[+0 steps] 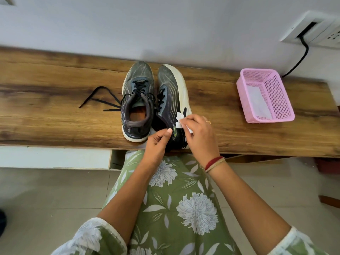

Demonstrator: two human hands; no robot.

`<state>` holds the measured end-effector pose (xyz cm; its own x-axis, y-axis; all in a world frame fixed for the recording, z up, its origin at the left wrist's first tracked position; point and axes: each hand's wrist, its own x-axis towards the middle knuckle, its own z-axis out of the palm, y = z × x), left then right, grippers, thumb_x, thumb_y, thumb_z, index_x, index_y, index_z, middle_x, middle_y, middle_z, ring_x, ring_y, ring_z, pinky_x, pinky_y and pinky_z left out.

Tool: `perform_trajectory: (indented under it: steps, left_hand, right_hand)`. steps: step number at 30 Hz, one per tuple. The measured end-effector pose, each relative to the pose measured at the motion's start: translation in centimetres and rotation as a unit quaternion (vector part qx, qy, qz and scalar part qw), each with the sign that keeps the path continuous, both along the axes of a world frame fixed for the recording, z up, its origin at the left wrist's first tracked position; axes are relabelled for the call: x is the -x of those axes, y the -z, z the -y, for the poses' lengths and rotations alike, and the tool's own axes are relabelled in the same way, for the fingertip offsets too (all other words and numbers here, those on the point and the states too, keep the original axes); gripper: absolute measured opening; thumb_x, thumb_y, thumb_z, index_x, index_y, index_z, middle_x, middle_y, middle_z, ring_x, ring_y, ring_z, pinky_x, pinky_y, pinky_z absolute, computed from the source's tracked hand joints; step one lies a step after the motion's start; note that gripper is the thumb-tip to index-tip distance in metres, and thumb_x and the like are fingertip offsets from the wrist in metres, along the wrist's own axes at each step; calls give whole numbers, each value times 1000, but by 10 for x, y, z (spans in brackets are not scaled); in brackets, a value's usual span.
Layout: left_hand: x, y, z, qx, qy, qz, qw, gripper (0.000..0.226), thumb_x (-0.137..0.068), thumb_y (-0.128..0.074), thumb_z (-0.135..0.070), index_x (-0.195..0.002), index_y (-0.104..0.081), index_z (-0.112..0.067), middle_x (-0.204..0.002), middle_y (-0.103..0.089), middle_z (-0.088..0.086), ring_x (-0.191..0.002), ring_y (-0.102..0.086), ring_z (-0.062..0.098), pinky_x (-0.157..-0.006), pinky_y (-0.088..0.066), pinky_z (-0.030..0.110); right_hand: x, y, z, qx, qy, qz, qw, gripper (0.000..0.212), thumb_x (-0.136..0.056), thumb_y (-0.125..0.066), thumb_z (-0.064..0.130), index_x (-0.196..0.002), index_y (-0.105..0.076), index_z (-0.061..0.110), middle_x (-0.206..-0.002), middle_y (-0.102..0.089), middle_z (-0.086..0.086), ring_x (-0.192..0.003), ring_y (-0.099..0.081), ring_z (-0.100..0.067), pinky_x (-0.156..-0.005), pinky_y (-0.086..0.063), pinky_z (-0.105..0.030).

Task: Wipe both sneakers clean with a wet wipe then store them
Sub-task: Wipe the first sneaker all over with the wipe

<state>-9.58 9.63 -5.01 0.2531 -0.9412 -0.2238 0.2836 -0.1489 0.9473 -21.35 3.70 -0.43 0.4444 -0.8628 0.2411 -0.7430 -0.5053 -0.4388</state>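
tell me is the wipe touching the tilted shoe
Touching. The head view shows the right hand holding the wipe against the side of the tilted shoe.

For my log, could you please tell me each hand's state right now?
Left hand: grips the tilted sneaker at its heel.
Right hand: pinches the wet wipe.

Left sneaker (138,100): matt grey mesh cloth, padded fabric collar.
Right sneaker (171,89): same mesh; white sole, dull and scuffed.
Wet wipe (178,117): thin white sheet, crumpled.
Countertop (55,107): grained wood, satin finish.
Basket (276,96), 2 o'clock: pink perforated plastic.
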Motion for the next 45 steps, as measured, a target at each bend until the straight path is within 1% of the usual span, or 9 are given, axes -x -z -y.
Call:
perform_trajectory:
  steps: [5,8,14,20,22,25,36,42,45]
  left_hand:
    - [-3,-1,0,0,-7,13,1000,39,-98,-48,-15,-60,-41,-16,-58,-28,-5,-58,-25,7,-56,-24,21]
    - [-1,-1,0,-8,-11,11,1000,37,-98,-48,-15,-61,-48,-16,-57,-31,-7,-58,-28,7,-57,-26,21]
    - [-2,2,1,-1,-23,3,1000,41,-93,-53,-26,-80,-56,13,-69,-37,10,-69,-32,20,-65,-31,27]
    - [0,2,2,0,-18,-5,1000,28,-98,-48,-12,-76,-62,-2,-59,-49,-8,-62,-43,2,-64,-38,17]
    - [0,3,1,4,-16,-8,1000,31,-98,-49,-15,-77,-62,3,-63,-47,1,-64,-42,8,-66,-36,21]
    - [-3,5,1,4,-31,-11,999,33,-96,-52,-15,-66,-66,-17,-60,-45,-1,-63,-39,8,-63,-35,21]
    - [1,5,3,11,-31,-7,999,34,-95,-48,-1,-65,-62,-5,-47,-50,-22,-52,-46,-9,-59,-35,7]
    - [-3,6,2,-33,-46,-55,997,26,-94,-55,-14,-76,-69,-2,-66,-62,-5,-72,-54,3,-82,-41,22]
    - [-5,7,1,-55,-60,-72,994,31,-91,-61,-22,-61,-69,-22,-61,-59,-11,-69,-51,4,-85,-37,29]
  right_hand:
    - [12,5,-25,-12,-20,-18,1000,13,-86,-62,6,-95,-70,9,-93,-63,-1,-90,-56,-16,-75,-45,-20]
    - [8,2,-16,-16,-7,-20,1000,14,-85,-62,5,-93,-71,11,-93,-65,0,-90,-55,-16,-74,-40,-20]
    - [-2,-4,-9,-38,11,-29,999,15,-87,-60,4,-89,-72,12,-95,-67,3,-90,-53,-17,-75,-36,-20]
    - [-3,-4,-4,-38,15,-18,999,16,-87,-59,4,-92,-71,13,-95,-67,2,-92,-53,-17,-78,-38,-23]
    - [-2,-1,-5,-36,15,-14,999,16,-87,-60,4,-93,-71,14,-96,-67,2,-92,-54,-17,-79,-37,-22]
    - [9,5,-26,-33,-12,-20,999,17,-83,-66,3,-97,-70,12,-98,-67,0,-94,-58,-18,-83,-39,-21]
    - [15,3,-29,-25,-31,3,999,18,-82,-65,2,-98,-71,9,-94,-66,-2,-90,-57,-17,-78,-46,-23]
    - [15,1,-25,-26,-6,49,998,13,-84,-62,6,-93,-71,9,-89,-65,-1,-85,-56,-15,-76,-46,-23]
    - [18,4,-38,-22,-21,32,999,13,-82,-61,7,-91,-71,9,-89,-64,-1,-86,-56,-14,-77,-45,-21]
